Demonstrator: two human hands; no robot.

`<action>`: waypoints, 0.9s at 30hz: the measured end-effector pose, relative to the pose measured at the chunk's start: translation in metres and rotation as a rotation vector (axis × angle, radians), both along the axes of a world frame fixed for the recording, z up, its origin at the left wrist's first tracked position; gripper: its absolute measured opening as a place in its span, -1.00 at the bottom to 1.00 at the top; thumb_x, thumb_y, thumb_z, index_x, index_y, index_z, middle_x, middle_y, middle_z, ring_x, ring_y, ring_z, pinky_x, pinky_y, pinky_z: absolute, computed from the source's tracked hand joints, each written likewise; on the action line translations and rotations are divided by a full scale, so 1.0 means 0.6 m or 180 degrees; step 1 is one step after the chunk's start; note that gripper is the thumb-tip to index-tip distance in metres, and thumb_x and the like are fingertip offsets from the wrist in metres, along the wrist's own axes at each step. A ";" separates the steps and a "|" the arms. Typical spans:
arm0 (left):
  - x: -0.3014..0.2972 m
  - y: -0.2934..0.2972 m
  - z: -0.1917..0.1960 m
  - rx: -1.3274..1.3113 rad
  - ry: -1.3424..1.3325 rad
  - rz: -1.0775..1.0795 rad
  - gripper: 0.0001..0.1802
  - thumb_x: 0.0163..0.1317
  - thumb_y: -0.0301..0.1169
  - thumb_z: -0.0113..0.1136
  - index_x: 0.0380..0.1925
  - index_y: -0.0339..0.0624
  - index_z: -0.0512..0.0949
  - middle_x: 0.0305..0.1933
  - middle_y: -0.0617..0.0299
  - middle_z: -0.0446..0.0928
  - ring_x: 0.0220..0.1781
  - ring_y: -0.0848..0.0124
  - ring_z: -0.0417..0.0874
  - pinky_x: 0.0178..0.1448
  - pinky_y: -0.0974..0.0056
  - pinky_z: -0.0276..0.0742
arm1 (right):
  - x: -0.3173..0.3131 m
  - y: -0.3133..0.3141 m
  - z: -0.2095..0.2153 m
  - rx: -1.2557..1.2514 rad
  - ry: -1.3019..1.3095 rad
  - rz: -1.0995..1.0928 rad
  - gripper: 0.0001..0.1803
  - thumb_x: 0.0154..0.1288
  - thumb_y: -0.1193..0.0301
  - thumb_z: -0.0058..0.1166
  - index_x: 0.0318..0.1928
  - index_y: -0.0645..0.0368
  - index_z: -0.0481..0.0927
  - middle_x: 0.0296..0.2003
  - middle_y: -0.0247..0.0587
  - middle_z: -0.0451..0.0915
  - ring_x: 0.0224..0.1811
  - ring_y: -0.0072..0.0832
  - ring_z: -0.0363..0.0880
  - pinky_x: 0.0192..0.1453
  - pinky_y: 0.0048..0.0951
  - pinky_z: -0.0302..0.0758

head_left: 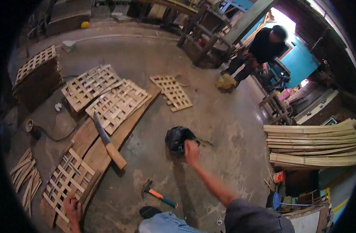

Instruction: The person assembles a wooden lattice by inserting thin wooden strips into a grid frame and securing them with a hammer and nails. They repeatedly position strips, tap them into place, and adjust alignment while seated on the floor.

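My right hand [191, 152] is at the near right edge of a black plastic bag [177, 139] on the floor. Its fingers are drawn together; what they hold, if anything, is too small to make out. My left hand [72, 209] lies at the near end of a woven bamboo panel [69, 174], its bent fingers gripping the panel's edge. That panel rests on a long wooden plank [98, 155]. Across the plank lies a machete [110, 145] with a wooden handle. A claw hammer [158, 195] with an orange and dark green grip lies on the floor near my leg.
Further woven panels [117, 103] lie over the plank's far part, and another woven piece [172, 92] is beyond the bag. A tall panel stack [36, 77] stands left, with loose strips [25, 178] nearer. Bamboo slats [314, 143] are piled right. Another person [263, 48] stands far right.
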State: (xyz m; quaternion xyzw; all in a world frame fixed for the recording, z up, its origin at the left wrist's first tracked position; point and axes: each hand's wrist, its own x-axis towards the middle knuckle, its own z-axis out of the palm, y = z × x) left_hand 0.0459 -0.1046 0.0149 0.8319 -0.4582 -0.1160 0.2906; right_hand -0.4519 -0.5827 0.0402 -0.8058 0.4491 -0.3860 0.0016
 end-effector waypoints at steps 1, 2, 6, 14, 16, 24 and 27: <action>-0.022 -0.022 -0.028 -0.0047 -0.0045 -0.0127 -0.67 0.06 -0.61 0.29 -0.11 -0.26 0.58 0.07 -0.04 0.52 0.14 -0.02 0.51 0.27 0.06 0.42 | -0.101 -0.072 -0.018 0.0377 0.0028 0.0178 -0.82 0.31 0.50 0.06 -0.12 0.18 0.65 -0.15 0.02 0.66 -0.06 -0.03 0.61 0.06 -0.11 0.52; -0.005 -0.006 -0.021 -0.0004 -0.0295 -0.0144 -0.63 0.07 -0.60 0.32 -0.06 -0.25 0.58 0.09 -0.05 0.52 0.14 -0.02 0.52 0.27 0.06 0.43 | -0.095 -0.123 0.004 0.1454 0.1639 0.0032 -0.81 0.26 0.52 0.06 -0.16 0.18 0.68 -0.17 0.04 0.68 -0.06 -0.06 0.63 0.02 -0.09 0.55; -0.038 -0.056 0.051 0.0109 -0.0116 -0.0339 -0.75 0.16 -0.58 0.28 -0.12 -0.25 0.61 0.07 -0.02 0.56 0.18 0.01 0.53 0.26 0.05 0.44 | -0.181 -0.181 -0.003 0.3336 0.1412 -0.0002 -0.77 0.11 0.54 0.21 -0.17 0.24 0.69 -0.34 0.12 0.69 -0.31 -0.03 0.71 -0.20 -0.11 0.64; -0.007 -0.015 0.078 -0.0239 -0.0329 0.0465 -0.79 0.18 -0.55 0.26 -0.15 -0.24 0.64 0.04 0.03 0.61 0.14 0.08 0.61 0.30 0.07 0.47 | -0.057 -0.192 -0.051 0.1897 0.1925 -0.0254 -0.81 0.11 0.49 0.18 -0.26 0.32 0.62 -0.25 0.23 0.66 -0.14 0.23 0.63 -0.08 0.09 0.58; -0.008 0.007 0.031 -0.0153 -0.0576 0.0907 -0.77 0.16 -0.51 0.27 -0.14 -0.22 0.64 0.04 0.06 0.64 0.20 0.10 0.59 0.35 0.06 0.43 | -0.080 -0.216 -0.079 0.1741 0.2291 -0.0285 -0.83 0.12 0.47 0.20 -0.27 0.29 0.62 -0.22 0.18 0.65 -0.11 0.14 0.64 -0.07 0.06 0.57; -0.047 -0.144 0.087 -0.0743 -0.0144 0.0847 -0.84 0.22 -0.45 0.31 -0.20 -0.22 0.65 -0.12 0.11 0.65 -0.01 0.19 0.66 0.14 0.18 0.55 | -0.161 -0.188 -0.085 0.1535 0.1455 0.0123 -0.66 0.15 0.56 0.10 -0.02 0.28 0.63 -0.08 0.23 0.66 0.03 0.19 0.60 0.06 -0.01 0.52; -0.056 -0.173 0.077 -0.0718 0.0011 0.0909 -0.85 0.23 -0.46 0.31 -0.20 -0.22 0.64 -0.15 0.13 0.65 -0.03 0.22 0.66 0.11 0.20 0.56 | -0.150 -0.179 -0.085 0.1553 0.1500 0.0339 -0.63 0.13 0.59 0.08 0.01 0.30 0.62 -0.05 0.22 0.65 0.05 0.18 0.59 0.08 -0.01 0.52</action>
